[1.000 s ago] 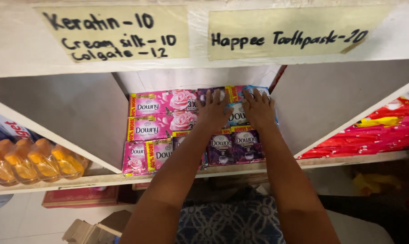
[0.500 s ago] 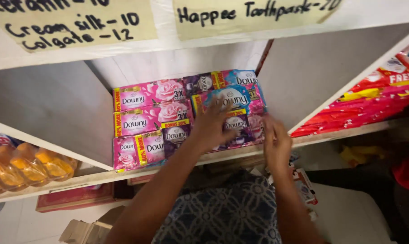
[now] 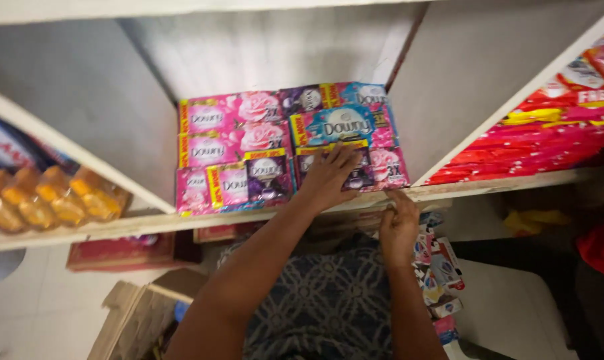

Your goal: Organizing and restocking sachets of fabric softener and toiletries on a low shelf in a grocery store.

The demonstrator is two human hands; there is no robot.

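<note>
Patterned blue cloth covers the person's lap nearest the camera, with a cardboard box [image 3: 138, 317] low on the left and a strip of small sachets [image 3: 435, 277] hanging down on the right. Just above that strip, the right hand [image 3: 400, 223] curls at the front edge of the shelf [image 3: 148, 223], fingers bent; whether it grips anything I cannot tell. Further in, the left hand [image 3: 328, 177] lies flat and open, fingers spread, pressing on a purple sachet [image 3: 355, 170] in the front row of the sachet stack [image 3: 235, 143] and gripping nothing. These packets fill the middle compartment in overlapping rows, pink on the left, a blue sachet [image 3: 342, 125] lying on top toward the back. They look light, soft and glossy, likely to slide over one another, so a pinch at a sealed edge or a flat palm on top seems the surest hold. Orange packets [image 3: 48, 203] sit in the left compartment, red packs [image 3: 535, 143] in the right.
</note>
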